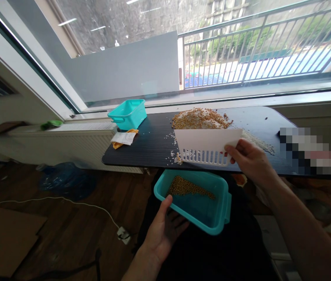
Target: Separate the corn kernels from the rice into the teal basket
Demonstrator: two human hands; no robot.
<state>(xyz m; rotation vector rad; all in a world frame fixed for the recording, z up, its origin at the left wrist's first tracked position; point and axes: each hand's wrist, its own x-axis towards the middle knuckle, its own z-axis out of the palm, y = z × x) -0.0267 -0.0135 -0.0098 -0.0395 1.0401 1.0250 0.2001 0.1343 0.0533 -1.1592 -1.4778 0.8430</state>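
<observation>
We found the dark table [150, 146] to be the largest surface in use, with a turquoise tub [196, 208] below its near edge. A heap of mixed golden and white grains [199, 117] lay towards the window; in front stood a white slotted sheet [206, 140]. The right hand [249, 158] pinched the sheet at one end only; in our judgement, it could have twisted under load. The left hand [165, 230] gripped the tub's rim, thumb over it; a slackened hold might have tipped the golden grains [181, 187] inside. Smallest, stray grains [178, 158] sat near the table's edge, where a careless nudge risked spilling them past the tub.
</observation>
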